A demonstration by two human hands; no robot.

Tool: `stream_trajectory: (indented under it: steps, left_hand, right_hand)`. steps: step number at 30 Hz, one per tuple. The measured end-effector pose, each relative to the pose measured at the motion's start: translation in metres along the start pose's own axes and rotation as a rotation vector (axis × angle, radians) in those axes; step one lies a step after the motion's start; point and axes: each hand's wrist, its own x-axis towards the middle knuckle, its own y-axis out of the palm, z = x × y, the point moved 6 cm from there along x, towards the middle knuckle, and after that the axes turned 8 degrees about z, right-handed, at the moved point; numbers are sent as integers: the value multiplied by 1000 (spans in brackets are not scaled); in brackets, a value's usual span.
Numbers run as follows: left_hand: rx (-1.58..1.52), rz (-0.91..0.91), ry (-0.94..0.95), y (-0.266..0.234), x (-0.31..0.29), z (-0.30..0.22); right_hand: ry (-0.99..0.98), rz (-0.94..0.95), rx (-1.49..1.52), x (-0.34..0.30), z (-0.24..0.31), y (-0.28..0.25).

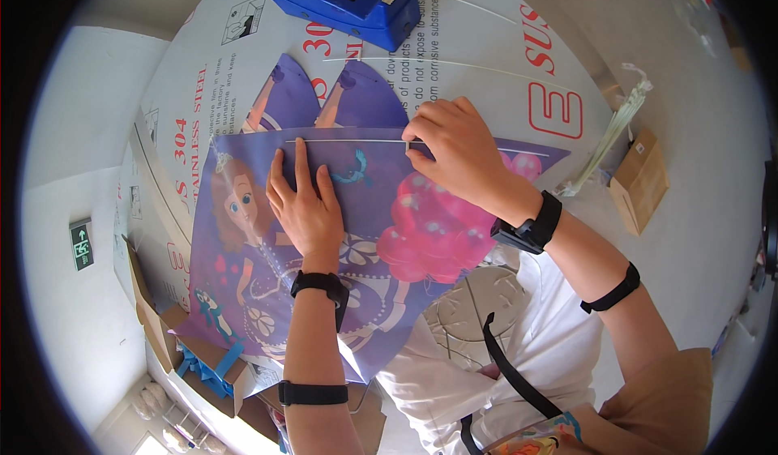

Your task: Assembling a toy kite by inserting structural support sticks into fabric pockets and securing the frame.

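Observation:
A thin purple kite-like sheet (369,212), printed with a cartoon princess and pink balloons, lies across the table and hangs over its near edge. Along its far edge runs a thin white rod (348,140). My left hand (304,212) rests flat on the sheet, fingers spread, with two fingertips close to the rod's left end. Thumb and fingers of my right hand (454,151) are pinched together at the middle of the rod; the palm covers part of it. Two pointed purple pieces (365,94) stick out beyond the sheet's far edge.
A blue tape dispenser (348,9) with a yellow roll stands at the far side of the film-covered table (478,90). Loose white rods lie there. A bundle of pale rods (608,131) and a cardboard box (640,181) are at right; an open box (215,374) with blue pieces sits lower left.

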Motion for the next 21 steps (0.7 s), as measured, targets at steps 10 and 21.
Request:
stream_trajectory:
  steps: [10, 21]
  left_hand:
    - [-5, -3, -5, 1, 0, 1]
    - [11, -6, 14, -1, 1, -6]
  right_hand:
    - [19, -32, 7, -2, -3, -1]
    - [9, -83, -18, -6, -5, -3]
